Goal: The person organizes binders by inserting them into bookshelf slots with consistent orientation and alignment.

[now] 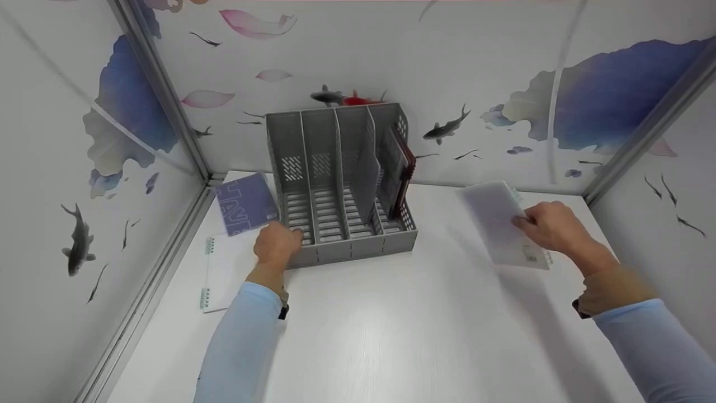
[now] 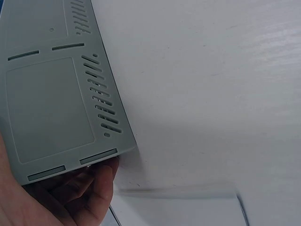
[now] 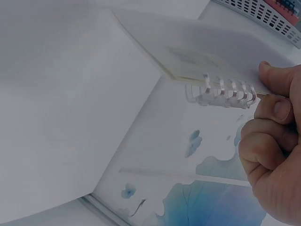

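My right hand (image 1: 554, 226) pinches a ring-bound notebook (image 1: 498, 224) with a translucent cover, held tilted above the right side of the table. Clear plastic binding rings (image 3: 225, 92) show along its edge in the right wrist view. On the other side, my left hand (image 1: 277, 243) grips the front left corner of a grey file rack (image 1: 366, 249). Its curled fingers lie against the rack's end in the left wrist view. Several upright slots divide the rack. A grey flat item (image 1: 366, 179) leans in one slot, and dark red notebooks (image 1: 407, 173) stand in the rightmost slot.
Left of the rack lies a blue-purple notebook (image 1: 246, 204) with large outlined letters. A white notebook (image 1: 229, 263) with green rings lies in front of it, partly behind my left arm. Printed wall panels (image 1: 475, 73) enclose the white table (image 1: 380, 336) at the back and sides.
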Demonstrator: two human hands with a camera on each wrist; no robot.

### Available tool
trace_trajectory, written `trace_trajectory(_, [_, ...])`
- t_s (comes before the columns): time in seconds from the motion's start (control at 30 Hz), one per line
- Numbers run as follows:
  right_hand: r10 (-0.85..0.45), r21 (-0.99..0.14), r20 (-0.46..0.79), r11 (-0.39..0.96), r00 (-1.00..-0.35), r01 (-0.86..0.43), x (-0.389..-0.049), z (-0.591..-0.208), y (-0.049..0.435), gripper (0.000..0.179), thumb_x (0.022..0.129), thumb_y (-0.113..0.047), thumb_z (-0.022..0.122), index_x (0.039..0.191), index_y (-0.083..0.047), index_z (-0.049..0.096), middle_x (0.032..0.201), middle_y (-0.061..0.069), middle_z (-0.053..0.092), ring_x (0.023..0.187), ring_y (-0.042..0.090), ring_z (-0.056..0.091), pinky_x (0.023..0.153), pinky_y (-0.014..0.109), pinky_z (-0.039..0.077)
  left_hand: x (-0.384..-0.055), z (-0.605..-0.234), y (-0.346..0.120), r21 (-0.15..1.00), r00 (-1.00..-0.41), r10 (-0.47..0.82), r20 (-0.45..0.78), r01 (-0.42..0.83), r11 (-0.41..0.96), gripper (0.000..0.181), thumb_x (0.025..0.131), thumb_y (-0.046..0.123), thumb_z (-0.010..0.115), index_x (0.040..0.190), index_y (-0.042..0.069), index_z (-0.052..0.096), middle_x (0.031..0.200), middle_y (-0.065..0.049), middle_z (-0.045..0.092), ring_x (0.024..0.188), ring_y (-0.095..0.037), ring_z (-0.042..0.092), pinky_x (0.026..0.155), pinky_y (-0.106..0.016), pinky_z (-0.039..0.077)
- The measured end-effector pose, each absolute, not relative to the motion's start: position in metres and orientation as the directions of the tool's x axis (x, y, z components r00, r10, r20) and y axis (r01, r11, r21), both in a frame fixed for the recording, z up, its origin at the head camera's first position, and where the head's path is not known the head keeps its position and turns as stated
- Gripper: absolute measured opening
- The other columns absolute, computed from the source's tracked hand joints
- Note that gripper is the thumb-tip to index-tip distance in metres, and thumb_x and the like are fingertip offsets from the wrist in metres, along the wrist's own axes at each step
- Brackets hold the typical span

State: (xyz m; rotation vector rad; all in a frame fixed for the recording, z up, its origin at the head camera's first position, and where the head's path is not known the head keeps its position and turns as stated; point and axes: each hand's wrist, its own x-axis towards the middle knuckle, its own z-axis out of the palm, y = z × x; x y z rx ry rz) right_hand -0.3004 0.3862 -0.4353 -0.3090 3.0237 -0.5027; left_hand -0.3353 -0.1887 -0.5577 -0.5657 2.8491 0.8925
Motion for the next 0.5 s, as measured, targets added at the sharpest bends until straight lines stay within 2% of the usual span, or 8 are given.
trace_trajectory(0.2, [-0.224, -0.392, 0.07, 0.89, -0.972, -0.234, -0.296, -0.44, 0.377, 0.035, 0.11, -0.02, 0.07, 0.121, 0.012, 0.08, 0.112, 0.035, 0.081, 0.098, 0.05, 0.082, 0.076, 0.054, 0.066, -0.335, -0.557, -0.188, 0.535, -0.926, -0.32, -0.202, -0.378, 0.756, 0.046, 0.104, 0.041, 0.061, 0.118, 0.001, 0.079, 0.115, -0.02, 0.082, 0.1, -0.035, 0.079, 0.076, -0.049, 0.06])
trace_trajectory(0.4, [-0.215, -0.434, 0.105, 0.868, -0.971, -0.24, -0.293, -0.441, 0.369, 0.034, 0.109, -0.018, 0.07, 0.121, 0.013, 0.08, 0.115, 0.038, 0.08, 0.104, 0.057, 0.081, 0.067, 0.038, 0.061, -0.333, -0.554, -0.187, 0.526, -0.927, -0.318, -0.198, -0.374, 0.763, 0.052, 0.105, 0.041, 0.06, 0.126, -0.003, 0.075, 0.119, -0.023, 0.082, 0.107, -0.04, 0.08, 0.087, -0.055, 0.064])
trace_trajectory(0.5, [-0.206, -0.461, 0.117, 0.855, -0.972, -0.237, -0.291, -0.441, 0.365, 0.034, 0.108, -0.017, 0.071, 0.121, 0.014, 0.079, 0.114, 0.039, 0.079, 0.099, 0.054, 0.082, 0.06, 0.029, 0.054, -0.333, -0.554, -0.186, 0.523, -0.927, -0.321, -0.194, -0.375, 0.765, 0.052, 0.105, 0.041, 0.06, 0.127, -0.004, 0.075, 0.12, -0.023, 0.082, 0.108, -0.04, 0.08, 0.089, -0.055, 0.064])
